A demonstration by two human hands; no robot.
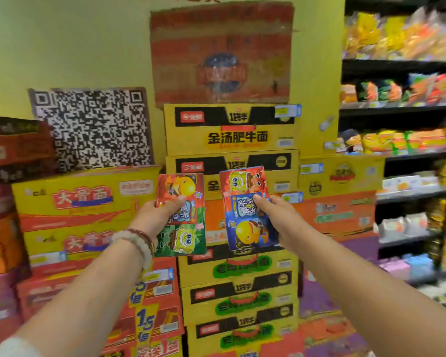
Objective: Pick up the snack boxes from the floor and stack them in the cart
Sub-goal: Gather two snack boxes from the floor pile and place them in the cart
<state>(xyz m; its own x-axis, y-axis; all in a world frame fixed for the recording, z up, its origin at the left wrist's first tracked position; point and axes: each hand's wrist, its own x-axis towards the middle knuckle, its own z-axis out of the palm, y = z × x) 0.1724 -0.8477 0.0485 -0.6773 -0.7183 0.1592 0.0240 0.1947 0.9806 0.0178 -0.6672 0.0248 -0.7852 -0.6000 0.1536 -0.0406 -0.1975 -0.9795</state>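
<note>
Red-and-green card shows under the left hand [157,212], whose fingers [177,202] pinch one snack box [182,215] upright. The right hand [276,215] pinches a red-and-blue snack box [247,207] the same way, long axis vertical. Both are held at chest height, just apart, before stacked noodle cartons [232,130]. No cart is in view, so the stacking spot probably lies elsewhere; shelves [397,109] crowd the right.

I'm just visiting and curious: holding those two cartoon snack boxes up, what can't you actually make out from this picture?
- Cart and floor: neither shows in the head view.
- Left hand fingers: only the thumb shows; the rest are behind the red and green box.
- Right hand: likewise, behind the red and blue box.
- Shelf packets: blurred, labels unreadable.
- Top carton: print smeared.
</note>
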